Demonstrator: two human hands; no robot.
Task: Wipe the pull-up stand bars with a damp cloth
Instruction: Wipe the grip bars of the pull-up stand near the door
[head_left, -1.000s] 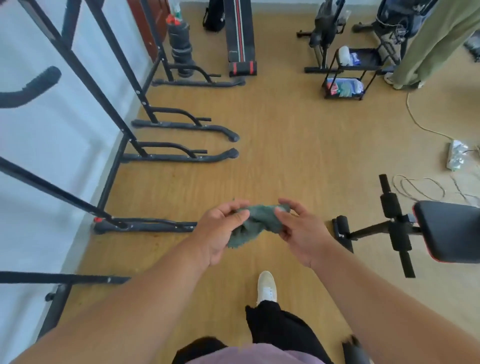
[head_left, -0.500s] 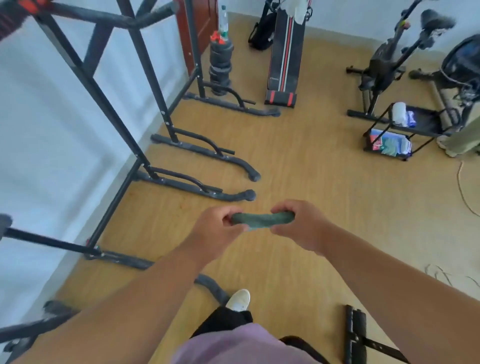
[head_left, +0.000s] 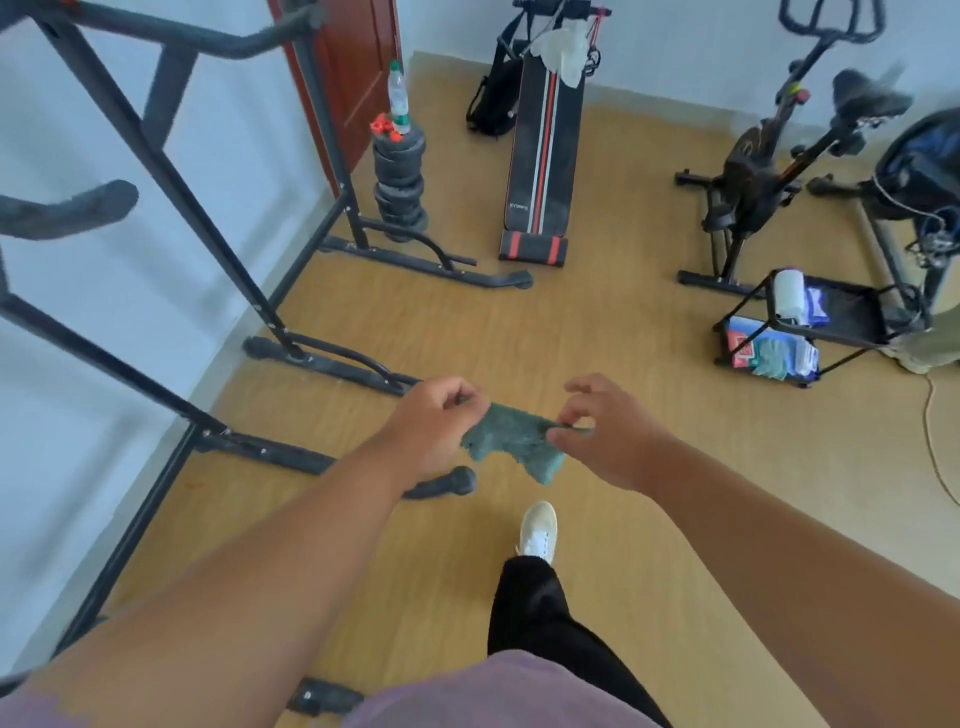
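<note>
A small grey-green cloth (head_left: 511, 441) hangs stretched between my two hands at mid-frame, above the wooden floor. My left hand (head_left: 434, 423) grips its left end with curled fingers. My right hand (head_left: 605, 434) pinches its right corner between thumb and fingertips. The black pull-up stands run along the white wall on the left: a slanted upright (head_left: 171, 166), a padded top bar (head_left: 171, 36) and a padded handle (head_left: 78, 208). Their floor bars (head_left: 270, 454) lie just left of my left hand. Neither hand touches a stand.
A stack of weight plates with a bottle (head_left: 399, 176) stands by the red door. A sit-up bench (head_left: 540, 156) lies behind it. An exercise bike (head_left: 763, 171) and a low rack with supplies (head_left: 779, 332) stand on the right. My white shoe (head_left: 537, 530) is below the cloth.
The rolled cloth has opened out and now hangs loose between my hands, which moved apart. The view has tilted up toward the far wall as I stepped forward.
</note>
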